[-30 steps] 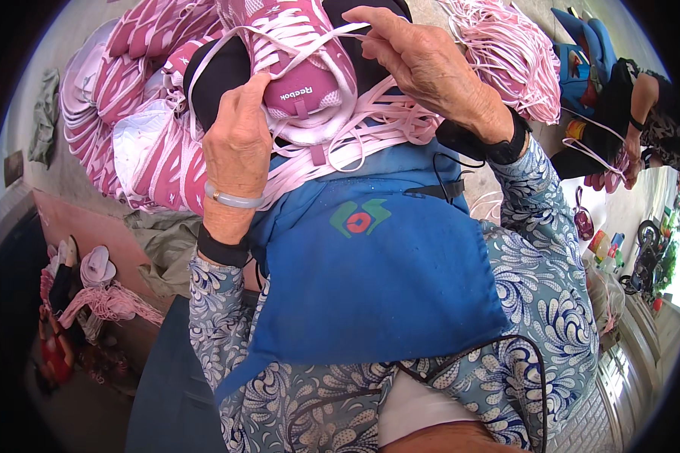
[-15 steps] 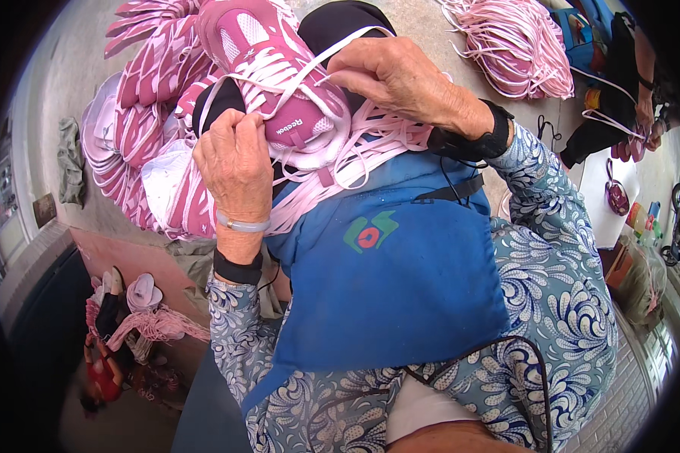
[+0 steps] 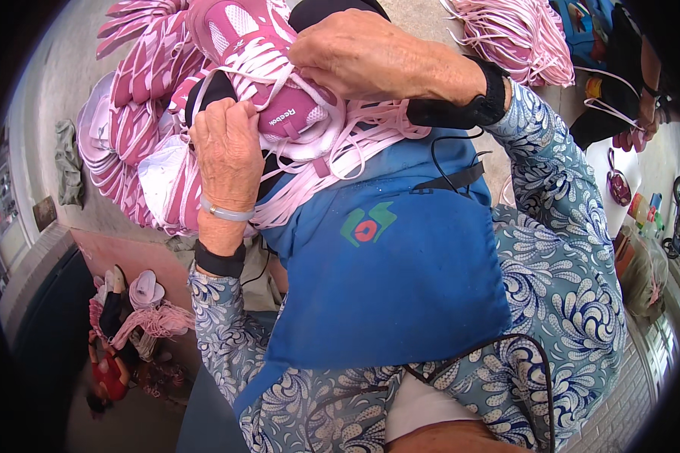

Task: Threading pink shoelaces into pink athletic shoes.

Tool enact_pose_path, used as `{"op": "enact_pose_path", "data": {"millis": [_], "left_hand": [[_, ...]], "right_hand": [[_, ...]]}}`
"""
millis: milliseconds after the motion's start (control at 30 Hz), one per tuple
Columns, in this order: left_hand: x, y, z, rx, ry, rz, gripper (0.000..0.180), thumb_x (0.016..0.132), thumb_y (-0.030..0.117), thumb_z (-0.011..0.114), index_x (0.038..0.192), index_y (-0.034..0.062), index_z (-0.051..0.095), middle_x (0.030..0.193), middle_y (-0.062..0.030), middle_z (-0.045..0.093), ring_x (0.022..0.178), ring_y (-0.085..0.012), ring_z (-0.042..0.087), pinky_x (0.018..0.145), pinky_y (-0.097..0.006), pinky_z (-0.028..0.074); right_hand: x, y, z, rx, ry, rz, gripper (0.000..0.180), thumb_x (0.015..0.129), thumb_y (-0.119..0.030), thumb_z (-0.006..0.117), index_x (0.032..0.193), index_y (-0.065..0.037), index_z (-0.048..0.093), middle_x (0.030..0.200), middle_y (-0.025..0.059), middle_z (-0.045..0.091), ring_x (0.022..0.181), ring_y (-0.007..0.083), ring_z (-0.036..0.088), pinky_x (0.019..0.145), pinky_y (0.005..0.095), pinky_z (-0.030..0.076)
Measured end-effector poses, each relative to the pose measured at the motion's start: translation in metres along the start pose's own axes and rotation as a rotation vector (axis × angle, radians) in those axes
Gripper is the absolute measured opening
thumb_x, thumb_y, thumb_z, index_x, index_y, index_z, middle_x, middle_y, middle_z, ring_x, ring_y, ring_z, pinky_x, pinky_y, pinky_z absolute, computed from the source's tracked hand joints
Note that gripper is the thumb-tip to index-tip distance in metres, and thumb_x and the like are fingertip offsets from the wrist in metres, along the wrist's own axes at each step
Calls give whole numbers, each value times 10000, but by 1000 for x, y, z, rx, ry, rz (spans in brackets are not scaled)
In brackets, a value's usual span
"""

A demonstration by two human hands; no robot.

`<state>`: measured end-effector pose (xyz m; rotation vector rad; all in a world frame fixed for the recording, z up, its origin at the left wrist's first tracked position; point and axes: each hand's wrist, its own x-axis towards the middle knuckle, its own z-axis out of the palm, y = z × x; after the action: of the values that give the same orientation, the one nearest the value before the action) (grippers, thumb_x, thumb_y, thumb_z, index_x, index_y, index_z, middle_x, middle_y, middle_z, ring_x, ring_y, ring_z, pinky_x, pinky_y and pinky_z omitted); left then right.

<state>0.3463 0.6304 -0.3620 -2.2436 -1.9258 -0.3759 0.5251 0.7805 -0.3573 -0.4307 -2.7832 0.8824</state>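
On my lap sits a pink and white sneaker upper [image 3: 293, 115], its tongue toward me and white shoelace [image 3: 255, 66] crossing its front. My left hand [image 3: 225, 147] is closed at the left side of the tongue, thumb and forefinger pinched on the lace. Across the upper's right side reaches my right hand [image 3: 378, 60], closed with its fingertips at the lace; the back of the hand hides the lace end. Pale pink laces [image 3: 332, 170] lie in a loose bundle just below the upper, over my blue apron [image 3: 393, 294].
Stacked pink uppers [image 3: 140, 128] fan out at the left. A heap of laced pink pieces [image 3: 517, 38] lies at the far right. Other people work at the right edge and lower left, the latter beside more pink pieces [image 3: 155, 321]. A grey cloth [image 3: 69, 162] lies at left.
My right hand has come left and closer over the upper, drawing in the lace it had stretched out to the right. My left hand has shifted slightly left, still pinched.
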Motion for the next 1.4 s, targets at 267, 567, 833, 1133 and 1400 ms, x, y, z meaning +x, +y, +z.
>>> {"op": "enact_pose_path", "data": {"millis": [267, 567, 833, 1133, 1400], "left_hand": [[-11, 9, -4, -211, 29, -135, 231, 764, -12, 657, 929, 30, 501, 989, -123, 551, 958, -296, 532, 792, -382, 425], [-19, 13, 13, -347, 132, -450, 196, 827, 57, 636, 987, 1, 538, 804, -119, 621, 681, -215, 625, 637, -321, 501], [-16, 13, 14, -317, 317, -274, 210, 852, -54, 550, 1038, 41, 572, 842, -124, 600, 732, -288, 620, 606, -364, 490], [-14, -3, 16, -107, 183, -102, 149, 783, -7, 620, 913, 61, 591, 822, -86, 512, 766, -244, 564, 634, -355, 481], [-13, 44, -61, -595, 432, -79, 230, 713, -16, 719, 910, 47, 618, 852, -81, 564, 717, -226, 577, 594, -304, 478]], "right_hand": [[-13, -10, 0, 295, 189, 75, 255, 834, -237, 578, 832, 17, 558, 735, 193, 559, 689, 348, 569, 626, 398, 443], [-27, -34, 45, -354, 408, 87, 211, 762, -149, 645, 894, -7, 564, 882, 137, 513, 802, 278, 542, 678, 366, 462], [-25, -27, 44, -17, 450, 51, 324, 773, -47, 587, 1083, -14, 498, 940, 155, 551, 823, 337, 611, 688, 377, 527], [-10, -35, 31, -684, 405, -172, 124, 703, -136, 616, 774, -44, 573, 870, 95, 519, 745, 215, 574, 616, 310, 478], [-27, -73, 6, 589, 336, -132, 84, 851, -17, 577, 931, 1, 596, 920, 97, 587, 865, 183, 601, 746, 292, 487]]}}
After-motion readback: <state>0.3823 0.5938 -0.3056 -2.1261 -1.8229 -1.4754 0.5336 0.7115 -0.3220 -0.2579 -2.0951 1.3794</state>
